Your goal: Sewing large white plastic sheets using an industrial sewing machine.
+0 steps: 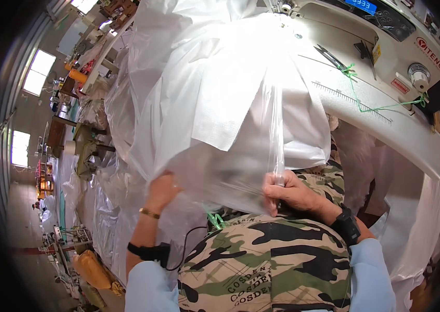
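Note:
A large white plastic sheet (178,104) runs from under the sewing machine's needle area (285,8) down toward my lap. A woven-looking white piece (220,114) with a cut edge lies over it. My right hand (291,192) is closed around a gathered, see-through strip (276,130) of the sheet, just above the camouflage apron (266,255). At the sheet's lower left edge is my left hand (163,192); its fingers are blurred and partly hidden by the film. Between the hands, the film is smeared by motion.
The white sewing machine (365,36) with a lit display stands at the upper right. On its bed lie dark thread snips (332,57) with green thread (363,106) tangled nearby. Heaped plastic (105,203) fills the left side. A black cable (188,234) hangs beside my left wrist.

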The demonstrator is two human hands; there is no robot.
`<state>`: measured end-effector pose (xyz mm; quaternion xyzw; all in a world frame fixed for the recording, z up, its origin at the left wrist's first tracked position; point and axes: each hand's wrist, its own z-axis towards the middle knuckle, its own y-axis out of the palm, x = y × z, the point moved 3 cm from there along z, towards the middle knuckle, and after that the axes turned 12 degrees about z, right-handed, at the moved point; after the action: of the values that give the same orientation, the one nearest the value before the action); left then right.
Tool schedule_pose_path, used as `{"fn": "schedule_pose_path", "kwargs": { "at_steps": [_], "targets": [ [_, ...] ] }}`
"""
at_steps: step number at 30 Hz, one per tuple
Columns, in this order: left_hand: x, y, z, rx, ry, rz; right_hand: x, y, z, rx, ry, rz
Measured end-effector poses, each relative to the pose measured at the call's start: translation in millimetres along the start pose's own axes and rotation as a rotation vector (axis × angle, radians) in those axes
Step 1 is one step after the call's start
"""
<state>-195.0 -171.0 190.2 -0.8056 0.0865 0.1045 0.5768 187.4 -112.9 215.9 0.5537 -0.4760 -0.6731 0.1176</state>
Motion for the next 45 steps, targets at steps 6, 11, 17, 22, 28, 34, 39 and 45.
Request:
{"fn": "schedule_pose_path", "kwargs": {
  "at_steps": [6,11,17,22,28,34,39,45],
  "targets": [
    [-105.8,13.2,-35.5,-0.112,-0.254,0.224,-1.6,-2.4,3.8,0.020,0.043,0.030],
    [-30.5,-43.4,-30.6,-0.024,0.212,0.158,-3.1,-9.0,3.5,0.085,-0.032,-0.074],
    [115.5,-146.3,-25.1,0.216,0.501,-0.464,0.2,-5.6,2.4,0.151,-0.020,0.022],
    [165.7,-119.9,11.8,-0.306,0.291,-1.291,1.2,-2.2,3.0,0.127,-0.037,0.036],
    [181.8,-121.6,14.7,-0.526,0.336,-1.475,4.3,-6.0,-0.6,0.148,-0.048,0.040],
    [163.1,-104.6,17.6,-0.370,0.256,-1.435,6.6,-13.5,-6.0,0.190,-0.082,0.016],
    [152.0,-97.7,22.3,-0.323,0.209,-1.370,0.7,-8.1,-14.2,0.210,-0.067,-0.058],
    [154.0,-117.8,18.8,-0.086,0.318,-1.021,-4.3,-2.6,-16.8,0.207,-0.070,-0.122]
  ]
}}
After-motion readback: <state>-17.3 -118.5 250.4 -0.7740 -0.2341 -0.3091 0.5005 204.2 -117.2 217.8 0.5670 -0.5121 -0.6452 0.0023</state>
